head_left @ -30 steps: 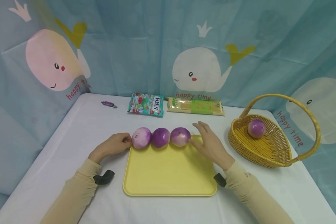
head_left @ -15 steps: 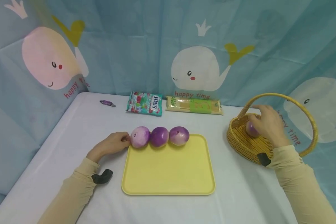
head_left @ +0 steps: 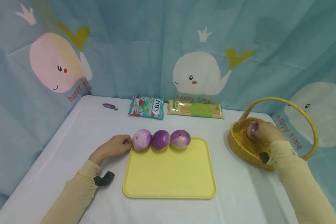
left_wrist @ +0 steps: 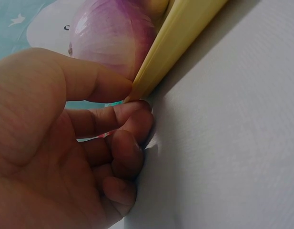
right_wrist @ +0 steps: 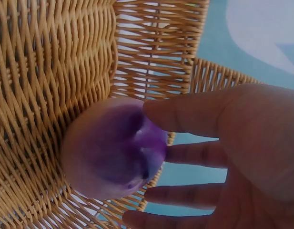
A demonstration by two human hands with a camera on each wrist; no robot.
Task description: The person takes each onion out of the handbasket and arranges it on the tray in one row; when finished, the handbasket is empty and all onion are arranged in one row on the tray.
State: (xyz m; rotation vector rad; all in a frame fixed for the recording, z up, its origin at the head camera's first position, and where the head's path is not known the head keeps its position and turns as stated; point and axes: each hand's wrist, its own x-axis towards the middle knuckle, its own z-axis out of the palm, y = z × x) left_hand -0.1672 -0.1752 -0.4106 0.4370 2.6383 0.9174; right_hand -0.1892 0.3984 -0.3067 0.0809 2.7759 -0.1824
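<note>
Clock positions taken from the middle of the tray, head view. Item: left hand (head_left: 114,147), between 9 and 10 o'clock; thumb and forefinger brought together, pinching the tray's corner, with no gap seen between tips and rim; remaining fingers curled in below. Item: right hand (head_left: 267,132), between 2 and 3 o'clock, reaching into the basket; fingers straight and spread moderately wide, thumb tip touching the onion there, forefinger passing behind it, the other two visible fingers lying straight at its side; a firm hold cannot be told. Item: yellow tray (head_left: 170,174), flat on a white table (head_left: 100,121). Item: three purple onions (head_left: 161,140), in a row along the tray's far edge, from between 10 and 11 to about 1 o'clock. Item: one basket onion (right_wrist: 108,152), inside the wicker basket (head_left: 240,152), towards its 11 o'clock side. Item: teal sweet bag (head_left: 146,107), at 11 o'clock. Item: pasta packet (head_left: 196,109), at 1 o'clock.
</note>
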